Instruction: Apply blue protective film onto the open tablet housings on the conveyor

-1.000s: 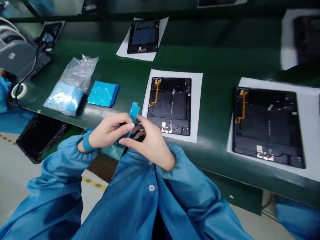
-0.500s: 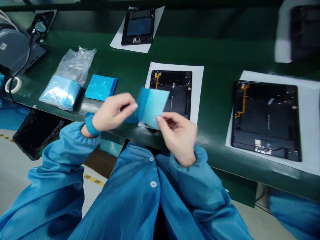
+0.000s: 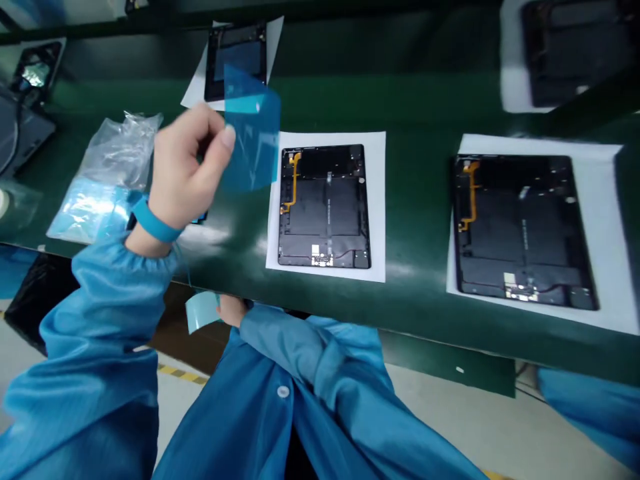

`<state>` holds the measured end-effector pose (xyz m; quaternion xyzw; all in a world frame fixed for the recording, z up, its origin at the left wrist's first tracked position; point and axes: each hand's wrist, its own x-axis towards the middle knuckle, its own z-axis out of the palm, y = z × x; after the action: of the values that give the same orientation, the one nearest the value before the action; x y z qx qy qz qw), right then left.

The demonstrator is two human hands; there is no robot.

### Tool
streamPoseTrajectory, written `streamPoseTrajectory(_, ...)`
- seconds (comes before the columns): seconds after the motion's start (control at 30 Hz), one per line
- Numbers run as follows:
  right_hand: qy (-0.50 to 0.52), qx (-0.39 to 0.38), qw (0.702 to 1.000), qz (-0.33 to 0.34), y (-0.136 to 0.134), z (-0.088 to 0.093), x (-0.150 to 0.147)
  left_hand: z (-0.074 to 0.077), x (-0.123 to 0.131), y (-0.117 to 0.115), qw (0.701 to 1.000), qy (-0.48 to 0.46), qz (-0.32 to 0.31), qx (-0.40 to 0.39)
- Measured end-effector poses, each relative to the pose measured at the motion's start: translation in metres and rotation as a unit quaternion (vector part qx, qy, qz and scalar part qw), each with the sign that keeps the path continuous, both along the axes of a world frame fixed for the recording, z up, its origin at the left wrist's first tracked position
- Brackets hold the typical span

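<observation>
My left hand (image 3: 187, 167), with a blue band (image 3: 156, 221) at its wrist, pinches a see-through blue film sheet (image 3: 254, 137) by its left edge and holds it up over the bench. Low at the bench's front edge, my right hand (image 3: 232, 311) grips a pale, curled backing sheet (image 3: 202, 312); the sleeve and bench edge hide part of its fingers. An opened tablet (image 3: 325, 220) with an orange flex cable lies on white paper (image 3: 376, 200), right of the film. Behind my left wrist, a stack of blue sheets (image 3: 201, 219) is mostly hidden.
To the right lies a second opened tablet (image 3: 523, 233) on white paper. Another tablet (image 3: 237, 50) sits at the back, and a further one (image 3: 580, 53) at the back right. A clear plastic bag (image 3: 100, 193) of blue sheets is at left.
The blue sheet has come apart into a clear film and a pale backing. My left hand rose with the film; my right hand moved down and left, below the bench edge, with the backing.
</observation>
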<state>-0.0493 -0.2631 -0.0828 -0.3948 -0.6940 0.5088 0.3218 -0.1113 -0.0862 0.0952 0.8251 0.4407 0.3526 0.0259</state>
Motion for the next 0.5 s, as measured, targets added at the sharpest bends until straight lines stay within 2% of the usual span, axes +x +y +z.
streamPoseTrajectory(0.03, 0.002, -0.007, 1.000, 0.020, -0.001, 0.002, 0.004, -0.005, 0.000, -0.008, 1.000, 0.016, -0.004, 0.003)
streamPoseTrajectory(0.1, 0.018, -0.017, 0.997, 0.079, -0.009, 0.021, 0.029, -0.013, 0.000, -0.025, 0.998, 0.050, -0.015, 0.024)
streamPoseTrajectory(0.17, 0.063, -0.015, 0.990, 0.129, -0.014, 0.055, 0.073, -0.018, 0.002, -0.044, 0.995, 0.074, -0.035, 0.049)
streamPoseTrajectory(0.2, 0.122, -0.008, 0.977, 0.173, -0.013, 0.074, 0.098, -0.020, 0.006, -0.054, 0.994, 0.082, -0.046, 0.055)
streamPoseTrajectory(0.23, 0.146, 0.005, 0.982, 0.120, -0.009, 0.093, 0.124, -0.021, 0.011, -0.064, 0.992, 0.091, -0.065, 0.060)
streamPoseTrajectory(0.3, 0.088, 0.026, 0.994, -0.061, 0.010, 0.125, 0.169, -0.024, 0.025, -0.079, 0.985, 0.108, -0.112, 0.069)
streamPoseTrajectory(0.33, 0.049, 0.031, 0.995, -0.075, 0.022, 0.136, 0.185, -0.026, 0.033, -0.083, 0.981, 0.114, -0.138, 0.075)
streamPoseTrajectory(0.4, 0.011, 0.053, 0.997, -0.050, 0.047, 0.147, 0.203, -0.030, 0.049, -0.087, 0.973, 0.118, -0.183, 0.083)
streamPoseTrajectory(0.5, 0.001, 0.083, 0.996, -0.031, 0.074, 0.144, 0.206, -0.034, 0.063, -0.083, 0.972, 0.119, -0.194, 0.066)
